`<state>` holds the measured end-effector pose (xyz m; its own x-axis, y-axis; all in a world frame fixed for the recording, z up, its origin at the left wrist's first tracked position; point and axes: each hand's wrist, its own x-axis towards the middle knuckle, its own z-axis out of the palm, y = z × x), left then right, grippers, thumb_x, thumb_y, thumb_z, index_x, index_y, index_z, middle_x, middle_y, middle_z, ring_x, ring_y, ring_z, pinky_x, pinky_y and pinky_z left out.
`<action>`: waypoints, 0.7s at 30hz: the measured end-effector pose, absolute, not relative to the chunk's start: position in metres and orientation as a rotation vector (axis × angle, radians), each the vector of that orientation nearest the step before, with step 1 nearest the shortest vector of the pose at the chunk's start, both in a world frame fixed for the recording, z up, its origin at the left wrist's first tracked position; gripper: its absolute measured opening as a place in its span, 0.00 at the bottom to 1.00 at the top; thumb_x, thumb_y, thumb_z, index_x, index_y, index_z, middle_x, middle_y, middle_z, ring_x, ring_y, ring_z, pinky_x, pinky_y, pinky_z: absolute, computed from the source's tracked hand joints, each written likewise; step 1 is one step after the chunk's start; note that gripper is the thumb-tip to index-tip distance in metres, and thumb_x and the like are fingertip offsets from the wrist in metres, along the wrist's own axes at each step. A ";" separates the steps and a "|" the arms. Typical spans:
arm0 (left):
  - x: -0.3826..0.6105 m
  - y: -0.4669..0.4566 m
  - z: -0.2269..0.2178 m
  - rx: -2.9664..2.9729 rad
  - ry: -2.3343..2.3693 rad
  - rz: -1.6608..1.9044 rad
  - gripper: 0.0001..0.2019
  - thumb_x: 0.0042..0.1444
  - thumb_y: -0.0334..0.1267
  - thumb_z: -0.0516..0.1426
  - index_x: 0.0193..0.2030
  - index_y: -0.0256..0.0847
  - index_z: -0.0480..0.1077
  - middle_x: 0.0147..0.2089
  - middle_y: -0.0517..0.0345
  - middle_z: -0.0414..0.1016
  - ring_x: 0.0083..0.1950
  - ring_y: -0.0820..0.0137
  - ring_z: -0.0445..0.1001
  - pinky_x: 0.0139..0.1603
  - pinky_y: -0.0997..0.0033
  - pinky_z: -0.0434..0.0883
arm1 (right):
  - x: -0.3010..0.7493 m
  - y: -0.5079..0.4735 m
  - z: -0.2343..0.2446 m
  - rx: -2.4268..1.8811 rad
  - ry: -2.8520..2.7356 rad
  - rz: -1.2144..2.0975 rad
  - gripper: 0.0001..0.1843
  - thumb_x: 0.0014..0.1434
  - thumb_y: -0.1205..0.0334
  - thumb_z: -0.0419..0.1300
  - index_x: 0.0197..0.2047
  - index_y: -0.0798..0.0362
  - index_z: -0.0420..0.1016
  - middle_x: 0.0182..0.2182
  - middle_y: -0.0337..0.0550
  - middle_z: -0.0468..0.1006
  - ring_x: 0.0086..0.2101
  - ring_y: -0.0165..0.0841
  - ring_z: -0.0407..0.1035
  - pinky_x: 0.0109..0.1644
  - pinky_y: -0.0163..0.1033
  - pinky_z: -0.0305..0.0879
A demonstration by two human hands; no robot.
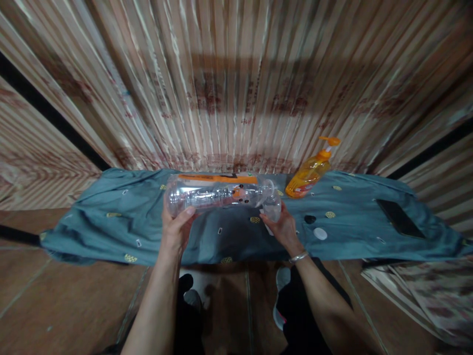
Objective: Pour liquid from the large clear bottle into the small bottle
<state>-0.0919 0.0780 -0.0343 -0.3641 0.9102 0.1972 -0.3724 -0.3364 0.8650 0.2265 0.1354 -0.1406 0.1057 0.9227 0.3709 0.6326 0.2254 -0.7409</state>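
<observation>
My left hand (178, 228) is wrapped round the base end of a large clear plastic bottle (218, 195) with an orange label. The bottle lies on its side in the air, its neck pointing right. At its mouth, my right hand (283, 228) grips a small clear cup (272, 208); whether cup and bottle touch, I cannot tell. A small white piece shows by the right fingertips, too blurred to name. Just beyond the right hand stands a pump bottle (306, 176) of orange liquid, which looks tilted in this view.
A teal patterned cloth (92, 212) covers the narrow table. On its right part lie a white round cap (320, 233), a small black object (310, 219) and a dark phone (400, 218). Striped sheeting (221, 88) hangs behind. My feet are on the tiled floor (229, 301) below.
</observation>
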 end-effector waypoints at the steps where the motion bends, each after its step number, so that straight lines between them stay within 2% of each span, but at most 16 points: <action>1: -0.091 0.078 -0.033 0.890 0.941 1.823 0.46 0.43 0.49 0.84 0.72 0.54 0.80 0.64 0.46 0.88 0.59 0.42 0.89 0.59 0.37 0.88 | 0.227 0.135 -0.140 -1.497 -1.608 0.410 0.36 0.63 0.41 0.71 0.68 0.51 0.78 0.53 0.58 0.92 0.51 0.60 0.89 0.57 0.64 0.87; 8: -0.086 0.076 -0.026 0.881 0.940 1.830 0.47 0.42 0.50 0.84 0.72 0.56 0.80 0.63 0.48 0.90 0.64 0.37 0.88 0.60 0.34 0.88 | 0.229 0.136 -0.141 -1.443 -1.603 0.386 0.37 0.65 0.37 0.69 0.69 0.48 0.78 0.54 0.56 0.92 0.52 0.61 0.89 0.58 0.65 0.87; 16: -0.083 0.078 -0.021 0.876 0.924 1.835 0.56 0.39 0.47 0.85 0.78 0.60 0.75 0.59 0.50 0.90 0.61 0.41 0.90 0.62 0.33 0.88 | 0.232 0.136 -0.134 -1.483 -1.613 0.418 0.40 0.63 0.37 0.71 0.70 0.52 0.77 0.54 0.61 0.93 0.51 0.62 0.90 0.55 0.65 0.88; 21: -0.075 0.078 -0.020 0.841 0.940 1.877 0.56 0.37 0.50 0.84 0.77 0.58 0.75 0.64 0.47 0.89 0.63 0.41 0.88 0.61 0.35 0.89 | 0.234 0.138 -0.133 -1.535 -1.603 0.385 0.42 0.62 0.38 0.72 0.71 0.53 0.77 0.55 0.61 0.93 0.52 0.61 0.90 0.55 0.61 0.88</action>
<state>-0.0755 0.0777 -0.0204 -0.4109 0.8927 0.1848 -0.3865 -0.3542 0.8516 0.2343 0.1385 -0.1331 0.1264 0.9234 0.3624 0.6578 0.1954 -0.7274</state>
